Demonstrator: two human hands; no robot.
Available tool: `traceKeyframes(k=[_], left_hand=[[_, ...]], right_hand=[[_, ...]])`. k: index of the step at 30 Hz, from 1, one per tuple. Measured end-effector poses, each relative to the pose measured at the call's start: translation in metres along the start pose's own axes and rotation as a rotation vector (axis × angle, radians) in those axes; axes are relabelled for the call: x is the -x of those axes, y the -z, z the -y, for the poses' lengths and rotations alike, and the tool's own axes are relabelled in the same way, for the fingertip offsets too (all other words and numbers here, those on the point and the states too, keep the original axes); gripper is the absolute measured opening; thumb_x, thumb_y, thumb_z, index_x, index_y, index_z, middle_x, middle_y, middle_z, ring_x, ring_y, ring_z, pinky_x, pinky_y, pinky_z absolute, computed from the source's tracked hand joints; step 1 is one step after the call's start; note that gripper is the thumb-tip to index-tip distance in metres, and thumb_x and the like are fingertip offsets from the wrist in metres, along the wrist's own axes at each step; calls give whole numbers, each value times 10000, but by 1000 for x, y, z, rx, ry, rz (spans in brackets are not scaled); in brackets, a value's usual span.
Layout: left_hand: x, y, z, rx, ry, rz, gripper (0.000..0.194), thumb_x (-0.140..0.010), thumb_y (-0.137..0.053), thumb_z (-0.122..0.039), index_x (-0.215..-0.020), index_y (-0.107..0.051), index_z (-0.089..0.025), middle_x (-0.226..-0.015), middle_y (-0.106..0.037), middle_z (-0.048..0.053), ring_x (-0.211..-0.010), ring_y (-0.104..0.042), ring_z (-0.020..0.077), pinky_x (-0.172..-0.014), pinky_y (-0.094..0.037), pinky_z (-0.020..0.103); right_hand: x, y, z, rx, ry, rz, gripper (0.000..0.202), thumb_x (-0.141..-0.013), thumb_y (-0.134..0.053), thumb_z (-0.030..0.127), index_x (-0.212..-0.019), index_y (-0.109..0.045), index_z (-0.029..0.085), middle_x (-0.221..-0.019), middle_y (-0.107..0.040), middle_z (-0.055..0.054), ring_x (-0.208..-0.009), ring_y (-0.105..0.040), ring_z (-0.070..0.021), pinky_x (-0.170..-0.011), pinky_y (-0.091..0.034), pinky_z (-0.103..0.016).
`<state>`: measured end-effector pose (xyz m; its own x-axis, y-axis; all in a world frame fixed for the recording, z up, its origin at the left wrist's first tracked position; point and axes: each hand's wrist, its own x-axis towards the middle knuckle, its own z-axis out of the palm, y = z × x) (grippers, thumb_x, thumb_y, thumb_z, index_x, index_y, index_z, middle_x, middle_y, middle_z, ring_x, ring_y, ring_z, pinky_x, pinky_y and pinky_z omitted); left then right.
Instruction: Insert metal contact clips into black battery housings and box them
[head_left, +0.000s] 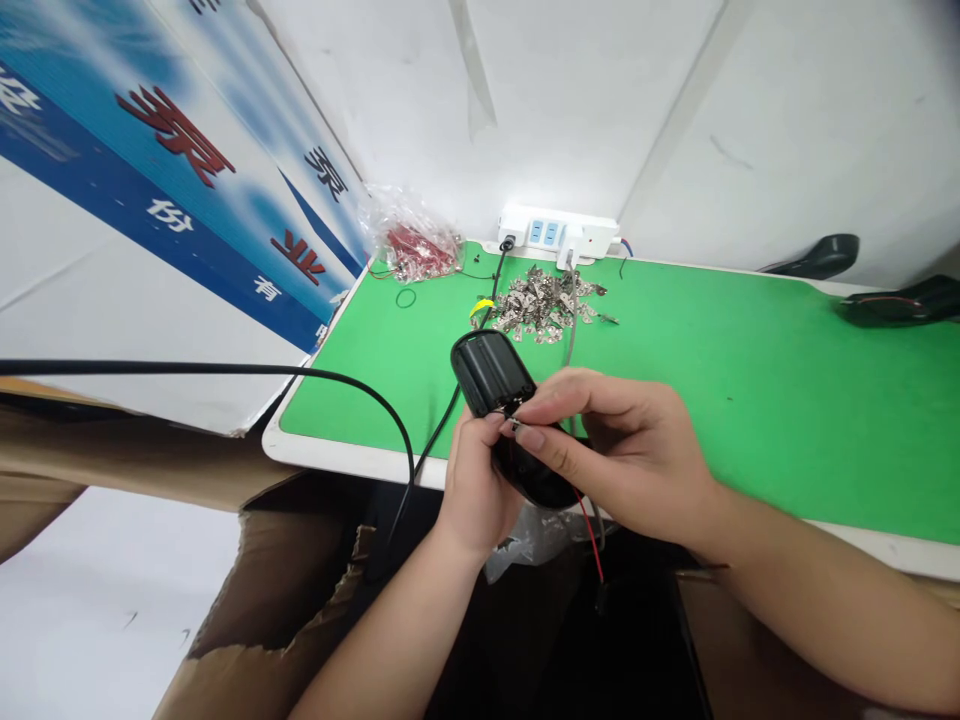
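Observation:
My left hand [476,485] is wrapped round a black plastic housing [492,370] with long rounded channels, tilted above the table's front edge. Thumb and index finger of my right hand [634,450] pinch a tiny metal piece [513,424] against the middle of the housing; its exact shape is too small to make out. My left thumb presses close beside it. A red wire [591,538] hangs from the housing's lower end. Beyond the hands, a pile of small shiny metal plates [544,305] lies on the green table mat [750,390].
A white power strip [559,232] with plugged-in cords stands against the wall. Left of it lies a clear plastic bag [420,245] of red wires. A black cable [225,368] arches in from the left. Black housings [900,303] lie far right; cardboard boxes [247,600] stand below left.

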<state>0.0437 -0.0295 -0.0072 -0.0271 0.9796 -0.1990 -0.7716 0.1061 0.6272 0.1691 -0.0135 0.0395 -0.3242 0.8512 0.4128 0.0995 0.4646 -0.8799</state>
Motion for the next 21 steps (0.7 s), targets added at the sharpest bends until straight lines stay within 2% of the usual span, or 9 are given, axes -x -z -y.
traceKeyframes(k=[3,5,9,11,15,17,21], left_hand=[[1,-3,-4,28,-11,42,305,-746,-648,-334,-984,-741,-167,-880,-760,64,-1097,-704,314,-1002,-540,431],[2,-3,-5,38,-20,58,295,-745,-639,-321,-977,-745,-173,-888,-770,67,-1126,-703,324,-1036,-529,451],[5,-1,-5,61,-21,77,295,-742,-627,-336,-955,-750,-172,-940,-776,82,-1154,-693,337,-1068,-514,479],[7,2,-5,55,-24,82,337,-738,-617,-355,-977,-754,-161,-956,-773,91,-1131,-697,337,-1070,-511,485],[9,4,-6,52,-71,110,421,-746,-580,-401,-1015,-772,-141,-962,-772,100,-983,-722,302,-1026,-533,466],[9,4,-5,57,-74,113,427,-742,-562,-396,-1013,-778,-147,-970,-773,100,-983,-720,305,-1028,-530,475],[9,1,-4,46,-134,73,391,-731,-553,-365,-986,-775,-168,-1028,-772,105,-1148,-681,345,-1113,-471,515]], right_hand=[[1,1,2,41,-74,59,91,-873,-790,276,-940,-772,217,-884,-788,-34,-812,-723,-173,-747,-545,-323],[2,1,4,51,-96,98,122,-874,-792,286,-972,-774,216,-887,-797,-28,-811,-736,-174,-764,-534,-329],[1,1,7,136,-39,131,55,-876,-792,253,-922,-775,230,-831,-794,11,-773,-719,-158,-818,-473,-352],[0,1,9,190,-18,163,12,-885,-781,239,-888,-770,236,-805,-784,32,-733,-700,-143,-842,-437,-362],[1,4,15,282,22,266,74,-893,-747,177,-860,-744,242,-794,-758,74,-710,-669,-108,-883,-369,-371],[2,5,18,319,30,298,79,-891,-735,167,-874,-736,245,-818,-752,73,-751,-663,-112,-882,-361,-373],[5,4,21,371,24,270,34,-900,-719,196,-905,-723,229,-976,-760,26,-956,-661,-159,-914,-384,-373]])
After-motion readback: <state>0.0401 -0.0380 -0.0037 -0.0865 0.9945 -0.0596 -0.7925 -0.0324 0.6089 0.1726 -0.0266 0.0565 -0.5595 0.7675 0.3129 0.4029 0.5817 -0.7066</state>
